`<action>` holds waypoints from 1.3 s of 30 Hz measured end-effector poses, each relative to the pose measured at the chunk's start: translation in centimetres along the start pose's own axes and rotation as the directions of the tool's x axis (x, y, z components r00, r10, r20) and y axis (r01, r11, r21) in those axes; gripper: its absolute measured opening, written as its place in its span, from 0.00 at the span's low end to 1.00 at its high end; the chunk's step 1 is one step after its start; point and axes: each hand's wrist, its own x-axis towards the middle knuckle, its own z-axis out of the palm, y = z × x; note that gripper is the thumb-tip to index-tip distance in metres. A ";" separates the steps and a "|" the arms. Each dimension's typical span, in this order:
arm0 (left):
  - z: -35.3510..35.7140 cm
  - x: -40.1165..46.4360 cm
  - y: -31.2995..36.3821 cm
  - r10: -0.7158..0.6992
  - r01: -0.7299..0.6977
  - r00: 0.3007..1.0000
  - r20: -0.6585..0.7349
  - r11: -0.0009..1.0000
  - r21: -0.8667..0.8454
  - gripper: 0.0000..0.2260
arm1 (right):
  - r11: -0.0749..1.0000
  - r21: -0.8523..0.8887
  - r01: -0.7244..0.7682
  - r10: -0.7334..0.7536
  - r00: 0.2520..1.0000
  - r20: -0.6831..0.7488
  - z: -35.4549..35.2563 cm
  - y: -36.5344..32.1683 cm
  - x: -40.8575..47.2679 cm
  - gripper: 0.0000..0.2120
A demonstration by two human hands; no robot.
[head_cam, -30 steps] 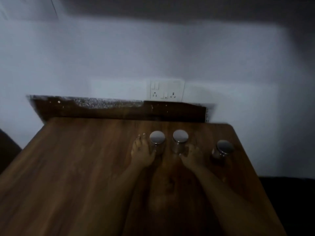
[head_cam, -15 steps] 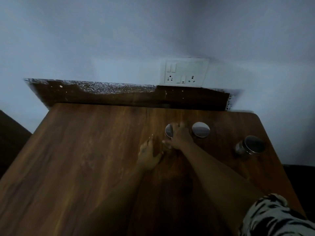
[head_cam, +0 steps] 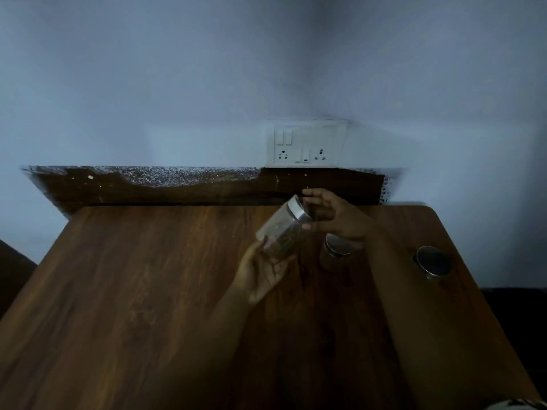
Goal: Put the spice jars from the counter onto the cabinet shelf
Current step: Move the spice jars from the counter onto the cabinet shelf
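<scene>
A white switch-and-socket plate (head_cam: 307, 146) is mounted on the pale wall (head_cam: 177, 84). A dark, speckled backsplash (head_cam: 177, 187) runs directly below it.

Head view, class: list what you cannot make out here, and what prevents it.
- Lifted jar: contents unclear; dim light, blur.
- Middle jar: partly hidden behind the right hand.
- Left hand: fingertips hidden behind the lifted jar.
- Cabinet shelf: outside the frame.
- Patterned sleeve: cut by the bottom edge.

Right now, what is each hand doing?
Left hand: holds the tilted spice jar by its base.
Right hand: fingers at the jar's metal lid; grip cannot be told.
</scene>
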 end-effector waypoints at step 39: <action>14.9 -8.3 -5.9 0.520 -0.458 0.842 0.142 0.549 0.699 0.21 | 0.926 0.327 0.191 -0.129 0.971 -0.203 -0.5 -9.0 -14.2 0.08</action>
